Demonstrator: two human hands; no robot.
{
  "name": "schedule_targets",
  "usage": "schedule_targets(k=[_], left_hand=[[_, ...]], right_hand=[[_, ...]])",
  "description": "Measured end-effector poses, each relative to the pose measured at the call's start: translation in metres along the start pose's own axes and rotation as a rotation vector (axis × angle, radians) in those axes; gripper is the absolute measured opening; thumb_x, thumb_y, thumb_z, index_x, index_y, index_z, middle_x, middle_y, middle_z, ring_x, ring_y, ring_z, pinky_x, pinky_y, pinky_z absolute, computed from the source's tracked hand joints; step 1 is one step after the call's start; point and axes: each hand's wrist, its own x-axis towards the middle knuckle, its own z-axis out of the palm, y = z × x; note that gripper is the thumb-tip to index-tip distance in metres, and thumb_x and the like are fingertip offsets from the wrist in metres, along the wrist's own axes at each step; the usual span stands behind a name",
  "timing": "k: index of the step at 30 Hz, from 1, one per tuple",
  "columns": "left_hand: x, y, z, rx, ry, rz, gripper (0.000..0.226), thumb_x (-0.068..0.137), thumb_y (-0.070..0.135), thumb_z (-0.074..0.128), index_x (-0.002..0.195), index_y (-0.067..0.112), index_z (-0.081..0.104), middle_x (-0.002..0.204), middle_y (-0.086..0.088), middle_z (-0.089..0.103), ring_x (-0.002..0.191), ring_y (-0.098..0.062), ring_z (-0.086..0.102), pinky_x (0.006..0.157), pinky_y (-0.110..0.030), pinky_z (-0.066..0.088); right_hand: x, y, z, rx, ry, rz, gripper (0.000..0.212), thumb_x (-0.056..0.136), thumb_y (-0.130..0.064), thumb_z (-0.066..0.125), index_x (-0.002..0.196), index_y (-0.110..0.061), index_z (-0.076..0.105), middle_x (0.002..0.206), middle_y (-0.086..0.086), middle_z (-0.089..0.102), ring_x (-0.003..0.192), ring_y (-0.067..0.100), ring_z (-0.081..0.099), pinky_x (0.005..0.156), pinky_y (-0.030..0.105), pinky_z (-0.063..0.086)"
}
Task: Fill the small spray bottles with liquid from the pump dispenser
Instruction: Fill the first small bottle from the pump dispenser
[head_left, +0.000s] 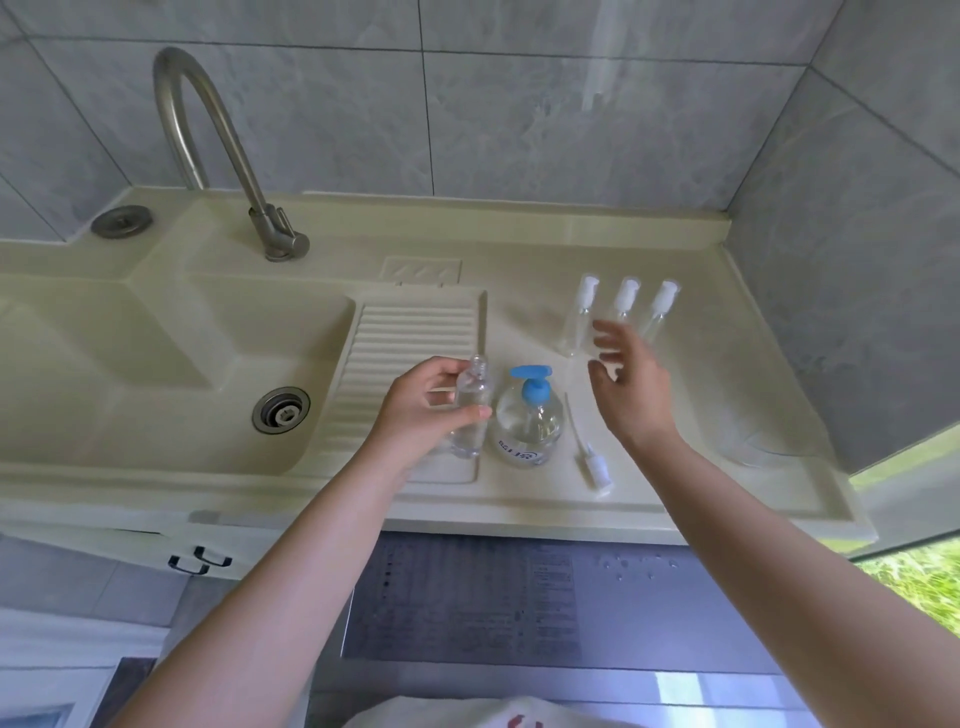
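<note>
Left hand (426, 410) grips uncapped clear plastic bottle (470, 410) beside blue-topped pump dispenser (529, 415); right hand (631, 382) open, empty; three capped spray tubes (621, 312) apparently unfilled; detached white sprayer (592, 462) awaits refitting

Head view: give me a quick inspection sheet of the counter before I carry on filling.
Surface: cream counter with a ribbed washboard beside the sink.
Job's things: uncapped spray bottle upright; pump dispenser right beside it, blue pump on; three capped spray bottles in a row behind; loose spray head lying flat with its tube.
Clutter: clear dish at the right edge.
Grippers: left hand grips the uncapped bottle; right hand open above the counter, holding nothing.
Cables: nothing seen.
Surroundings: faucet, grey tiled wall.
</note>
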Motion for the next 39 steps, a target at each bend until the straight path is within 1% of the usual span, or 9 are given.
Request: schedule_targets(k=[2, 5, 9, 14, 21, 27, 31, 36, 39], left_hand=[[-0.005, 0.001, 0.003, -0.031, 0.019, 0.000, 0.048, 0.061, 0.017, 0.090, 0.101, 0.035, 0.069, 0.112, 0.007, 0.070, 0.108, -0.023, 0.065, 0.097, -0.044, 0.053], [-0.014, 0.002, 0.010, -0.066, 0.059, 0.002, 0.050, 0.055, 0.023, 0.087, 0.101, 0.032, 0.069, 0.113, 0.004, 0.071, 0.108, -0.026, 0.065, 0.097, -0.047, 0.053], [-0.023, 0.004, 0.013, -0.050, 0.067, 0.023, 0.046, 0.063, 0.015, 0.088, 0.102, 0.031, 0.068, 0.112, 0.006, 0.070, 0.107, -0.021, 0.065, 0.095, -0.041, 0.053], [-0.029, 0.009, 0.014, -0.041, 0.095, 0.049, 0.045, 0.067, 0.010, 0.087, 0.101, 0.032, 0.067, 0.112, 0.009, 0.070, 0.107, -0.016, 0.064, 0.093, -0.035, 0.053], [-0.039, 0.015, 0.017, -0.065, 0.098, 0.086, 0.045, 0.069, 0.007, 0.086, 0.102, 0.030, 0.067, 0.109, 0.012, 0.069, 0.105, -0.011, 0.063, 0.085, -0.021, 0.047], [-0.040, 0.016, 0.015, -0.041, 0.099, 0.099, 0.047, 0.068, 0.011, 0.088, 0.104, 0.033, 0.067, 0.110, 0.014, 0.069, 0.108, -0.015, 0.063, 0.091, -0.029, 0.051], [-0.042, 0.020, 0.015, -0.030, 0.089, 0.110, 0.046, 0.068, 0.020, 0.086, 0.105, 0.037, 0.067, 0.115, 0.013, 0.068, 0.109, -0.017, 0.063, 0.097, -0.041, 0.051], [-0.044, 0.028, 0.017, -0.035, 0.097, 0.126, 0.050, 0.072, 0.017, 0.085, 0.111, 0.042, 0.064, 0.119, 0.015, 0.064, 0.108, -0.016, 0.062, 0.095, -0.036, 0.052], [-0.042, 0.029, 0.019, -0.061, 0.129, 0.128, 0.054, 0.071, 0.019, 0.087, 0.115, 0.037, 0.061, 0.120, 0.011, 0.065, 0.109, -0.014, 0.062, 0.092, -0.031, 0.051]], right_hand=[[-0.012, 0.016, -0.001, -0.040, -0.015, 0.021, 0.038, 0.087, -0.001, 0.063, 0.122, -0.015, 0.061, 0.113, 0.007, 0.064, 0.090, 0.018, 0.061, 0.080, 0.020, 0.044], [-0.031, 0.034, 0.000, -0.131, -0.055, 0.060, 0.030, 0.083, -0.006, 0.073, 0.110, -0.013, 0.063, 0.105, 0.007, 0.060, 0.078, 0.017, 0.057, 0.066, 0.010, 0.037], [-0.050, 0.049, 0.005, -0.216, -0.116, 0.151, 0.031, 0.082, -0.017, 0.078, 0.106, -0.017, 0.060, 0.104, 0.004, 0.056, 0.081, 0.017, 0.055, 0.071, 0.031, 0.048], [-0.058, 0.058, 0.010, -0.285, -0.181, 0.247, 0.034, 0.082, -0.025, 0.078, 0.107, -0.018, 0.057, 0.106, 0.005, 0.054, 0.088, 0.023, 0.058, 0.082, 0.040, 0.053], [-0.061, 0.064, 0.011, -0.422, -0.298, 0.313, 0.041, 0.086, -0.027, 0.072, 0.118, -0.017, 0.050, 0.108, 0.006, 0.052, 0.095, 0.028, 0.059, 0.087, 0.041, 0.051], [-0.050, 0.057, 0.005, -0.434, -0.270, 0.272, 0.040, 0.092, -0.028, 0.065, 0.127, -0.021, 0.048, 0.114, 0.007, 0.056, 0.101, 0.028, 0.059, 0.090, 0.040, 0.049], [-0.032, 0.026, -0.008, -0.267, -0.087, 0.191, 0.035, 0.093, -0.023, 0.065, 0.125, -0.021, 0.051, 0.112, 0.007, 0.059, 0.089, 0.024, 0.055, 0.080, 0.038, 0.049], [-0.022, -0.024, -0.031, 0.099, 0.051, 0.079, 0.027, 0.092, -0.021, 0.068, 0.116, -0.019, 0.057, 0.094, -0.009, 0.062, 0.083, 0.017, 0.060, 0.071, 0.028, 0.044], [-0.021, -0.052, -0.040, 0.332, 0.069, 0.111, 0.022, 0.088, -0.021, 0.074, 0.104, -0.024, 0.059, 0.092, -0.017, 0.061, 0.075, 0.005, 0.057, 0.064, 0.012, 0.044]])
